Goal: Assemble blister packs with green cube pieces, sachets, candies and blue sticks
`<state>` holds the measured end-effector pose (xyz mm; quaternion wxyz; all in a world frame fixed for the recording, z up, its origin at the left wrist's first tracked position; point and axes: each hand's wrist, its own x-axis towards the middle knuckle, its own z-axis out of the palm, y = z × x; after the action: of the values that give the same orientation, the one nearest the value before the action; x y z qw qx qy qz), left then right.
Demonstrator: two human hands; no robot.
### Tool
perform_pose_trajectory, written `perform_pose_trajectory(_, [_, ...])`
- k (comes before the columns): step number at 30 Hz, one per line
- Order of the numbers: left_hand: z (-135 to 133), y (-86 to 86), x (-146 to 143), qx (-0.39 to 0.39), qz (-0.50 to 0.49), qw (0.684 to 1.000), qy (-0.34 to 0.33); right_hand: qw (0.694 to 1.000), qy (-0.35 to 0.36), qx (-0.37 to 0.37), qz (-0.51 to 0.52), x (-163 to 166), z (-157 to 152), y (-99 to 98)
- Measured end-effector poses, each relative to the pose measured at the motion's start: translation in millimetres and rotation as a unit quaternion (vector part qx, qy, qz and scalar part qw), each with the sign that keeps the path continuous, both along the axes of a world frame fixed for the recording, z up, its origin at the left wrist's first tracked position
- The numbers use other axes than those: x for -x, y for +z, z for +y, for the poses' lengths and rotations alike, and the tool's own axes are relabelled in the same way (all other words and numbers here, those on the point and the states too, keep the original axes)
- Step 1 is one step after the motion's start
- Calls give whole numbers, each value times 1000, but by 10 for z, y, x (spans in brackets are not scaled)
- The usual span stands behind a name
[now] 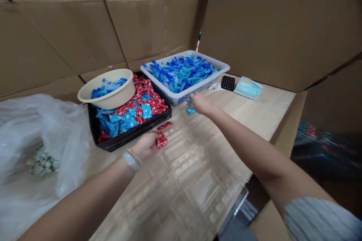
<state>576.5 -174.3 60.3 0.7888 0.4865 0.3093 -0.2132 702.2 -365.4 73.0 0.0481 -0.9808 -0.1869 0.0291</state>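
My left hand (144, 146), with a pale bangle at its wrist, is closed on a small red patterned packet (161, 140) over the table. Just beyond it lies another red packet (164, 125), near the front edge of the black box (132, 132). My right hand (200, 104) reaches to the near corner of the white basket (178, 99), its fingers pinched together. A bit of blue shows at those fingertips, too small to name. Right below them a small blue packet (190, 110) rests on the table.
Red and blue packets fill the black box, and a cream basin (113, 99) of blue plastic pieces sits on it. Similar blue pieces (183, 71) heap the basket. A clear moulded plastic tray (203, 188) lies in front. Clear plastic wrap (70, 131) is left; a black card (227, 83) is right.
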Motion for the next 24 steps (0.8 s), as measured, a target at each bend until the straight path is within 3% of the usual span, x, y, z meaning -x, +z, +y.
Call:
perform_pose_trajectory(2, [217, 63, 98, -72, -21, 997, -25, 993, 118, -6, -17, 247, 165, -88])
perform_pose_trajectory(4, [520, 118, 213, -236, -73, 967, -54, 974, 228, 1, -6, 486, 362, -187])
perform_pose_trajectory(5, [682, 132, 277, -338, -113, 931, -77, 968, 250, 4, -2, 581, 456, -230])
perform_pose_trajectory(7, [967, 109, 407, -515, -198, 822, -141, 972, 237, -5, -5, 707, 601, -287])
perform_pose_trajectory(9, [1146, 6, 519, -602, -271, 718, -222, 978, 206, -34, -11, 776, 649, -296])
perform_pose_trajectory(12, [1200, -241, 611, -653, -311, 634, -274, 972, 220, -86, -6, 929, 555, -247])
perform_pose_trajectory(17, [1128, -500, 720, -733, -337, 530, -263, 944, 308, -113, 6, 1590, 547, -254])
perform_pose_trajectory(20, [1158, -519, 842, -725, -364, 519, -269, 929, 359, -95, -4, 2004, 814, -399])
perform_pose_trajectory(24, [1219, -555, 1010, -681, -369, 526, -351, 925, 374, -63, -13, 2334, 1144, -620])
